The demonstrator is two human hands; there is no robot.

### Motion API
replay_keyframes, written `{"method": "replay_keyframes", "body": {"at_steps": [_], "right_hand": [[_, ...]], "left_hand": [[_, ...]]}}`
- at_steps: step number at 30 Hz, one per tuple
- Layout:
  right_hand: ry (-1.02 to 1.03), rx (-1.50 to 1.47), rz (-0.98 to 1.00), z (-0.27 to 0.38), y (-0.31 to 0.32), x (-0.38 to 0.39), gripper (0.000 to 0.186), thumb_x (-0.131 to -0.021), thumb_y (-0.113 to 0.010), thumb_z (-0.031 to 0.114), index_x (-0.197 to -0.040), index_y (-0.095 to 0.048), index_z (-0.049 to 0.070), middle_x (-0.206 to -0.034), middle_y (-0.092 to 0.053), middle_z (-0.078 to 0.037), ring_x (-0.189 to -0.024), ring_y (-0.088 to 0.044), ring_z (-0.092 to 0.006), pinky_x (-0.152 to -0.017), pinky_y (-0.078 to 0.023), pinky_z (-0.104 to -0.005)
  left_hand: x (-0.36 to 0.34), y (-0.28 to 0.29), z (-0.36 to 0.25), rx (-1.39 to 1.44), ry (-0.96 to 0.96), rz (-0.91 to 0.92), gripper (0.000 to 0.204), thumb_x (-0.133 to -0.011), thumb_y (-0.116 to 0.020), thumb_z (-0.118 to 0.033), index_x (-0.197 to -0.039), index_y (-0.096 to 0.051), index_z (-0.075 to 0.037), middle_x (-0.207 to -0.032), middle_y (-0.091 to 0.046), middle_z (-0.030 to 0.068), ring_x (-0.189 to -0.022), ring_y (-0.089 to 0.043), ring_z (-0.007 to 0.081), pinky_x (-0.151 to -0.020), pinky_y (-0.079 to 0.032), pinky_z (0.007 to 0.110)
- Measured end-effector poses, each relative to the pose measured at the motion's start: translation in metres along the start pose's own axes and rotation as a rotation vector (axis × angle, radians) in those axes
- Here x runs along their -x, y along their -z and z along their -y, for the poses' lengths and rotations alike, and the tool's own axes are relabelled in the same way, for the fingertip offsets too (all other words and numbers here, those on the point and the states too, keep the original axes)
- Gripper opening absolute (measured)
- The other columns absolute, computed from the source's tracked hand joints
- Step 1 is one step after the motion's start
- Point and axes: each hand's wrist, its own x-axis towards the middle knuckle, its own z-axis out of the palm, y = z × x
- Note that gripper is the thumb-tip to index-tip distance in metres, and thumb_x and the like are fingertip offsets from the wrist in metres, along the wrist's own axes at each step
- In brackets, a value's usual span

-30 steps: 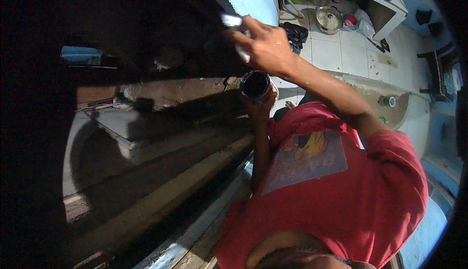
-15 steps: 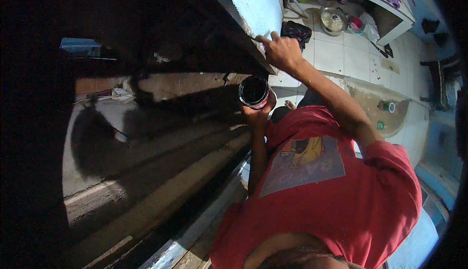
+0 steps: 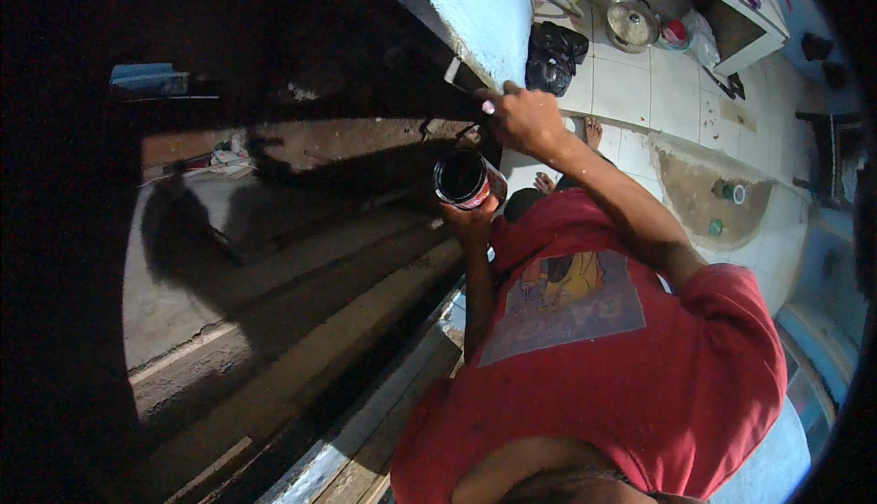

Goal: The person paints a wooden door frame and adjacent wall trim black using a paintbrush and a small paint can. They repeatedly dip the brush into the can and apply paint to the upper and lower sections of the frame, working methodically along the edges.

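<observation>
Low at my left side, my left hand (image 3: 470, 221) is wrapped round an open can (image 3: 484, 190) with a red and white label; its inside looks dark. Beyond it, my right hand (image 3: 532, 120) is closed beside the lower edge of a light-blue wall (image 3: 466, 10). A small pale bit and something dark show at its fingers, too unclear to name. Just past these fingers, a short whitish piece (image 3: 452, 70) sticks out at the wall's dark edge. Whether the fingers touch the edge I cannot tell.
Black plastic bags (image 3: 554, 58) lie on the white tiled floor (image 3: 621, 93) beyond my right hand. A lidded metal pot (image 3: 631, 25) stands near a low counter (image 3: 722, 10). A green-rimmed cup (image 3: 734, 192) is at the right. On the left, shaded ledges (image 3: 320, 339) run below me.
My right hand has come back toward me along the wall's edge, and the whitish piece now shows. My left hand has shifted the can slightly left. The view has moved a little.
</observation>
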Motion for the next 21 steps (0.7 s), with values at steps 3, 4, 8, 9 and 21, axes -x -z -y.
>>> {"method": "replay_keyframes", "body": {"at_steps": [3, 4, 8, 9, 21], "right_hand": [[0.077, -0.036, 0.005, 0.013, -0.011, -0.002, 0.061, -0.096, -0.073, 0.042, -0.155, -0.059, 0.037, -0.116, -0.074, -0.018, -0.086, -0.078, -0.0381, -0.073, -0.063, -0.0532], [0.096, -0.051, 0.012, 0.015, -0.012, -0.003, 0.062, -0.096, -0.073, 0.042, -0.155, -0.058, 0.038, -0.116, -0.074, -0.018, -0.087, -0.078, -0.0381, -0.073, -0.063, -0.0536], [0.023, -0.020, 0.059, 0.004, 0.003, 0.002, 0.055, -0.096, -0.074, 0.043, -0.149, -0.064, 0.028, -0.120, -0.074, -0.019, -0.092, -0.078, -0.0381, -0.076, -0.063, -0.0496], [0.063, -0.015, -0.057, -0.003, 0.011, 0.008, 0.045, -0.096, -0.077, 0.037, -0.138, -0.071, 0.021, -0.118, -0.075, -0.020, -0.091, -0.078, -0.0387, -0.076, -0.063, -0.0476], [-0.028, -0.780, -0.121, 0.007, 0.114, 0.101, 0.021, -0.092, -0.085, 0.013, -0.111, -0.080, 0.006, -0.090, -0.082, -0.011, -0.074, -0.076, -0.0210, -0.068, -0.059, -0.0357]], "left_hand": [[-0.001, 0.003, 0.006, -0.056, 0.000, 0.011, 0.100, -0.066, -0.100, -0.008, -0.150, -0.046, -0.002, -0.142, -0.062, 0.0159, -0.127, -0.066, 0.0274, -0.111, -0.055, 0.044], [-0.003, 0.005, 0.007, -0.088, 0.000, 0.014, 0.100, -0.066, -0.100, -0.008, -0.151, -0.046, -0.002, -0.143, -0.062, 0.0159, -0.127, -0.066, 0.0274, -0.111, -0.055, 0.044], [-0.011, 0.001, 0.004, -0.124, -0.014, 0.069, 0.101, -0.066, -0.100, -0.007, -0.151, -0.046, -0.002, -0.143, -0.062, 0.0159, -0.127, -0.066, 0.0275, -0.111, -0.055, 0.044], [-0.013, -0.001, 0.001, -0.052, -0.017, 0.100, 0.103, -0.065, -0.100, -0.007, -0.152, -0.045, -0.002, -0.144, -0.062, 0.0158, -0.128, -0.066, 0.0281, -0.112, -0.055, 0.045], [-0.030, -0.055, -0.041, 0.169, -0.405, 0.215, 0.122, -0.063, -0.106, -0.025, -0.161, -0.036, -0.005, -0.146, -0.061, 0.0197, -0.134, -0.063, 0.0342, -0.116, -0.053, 0.049]]}}
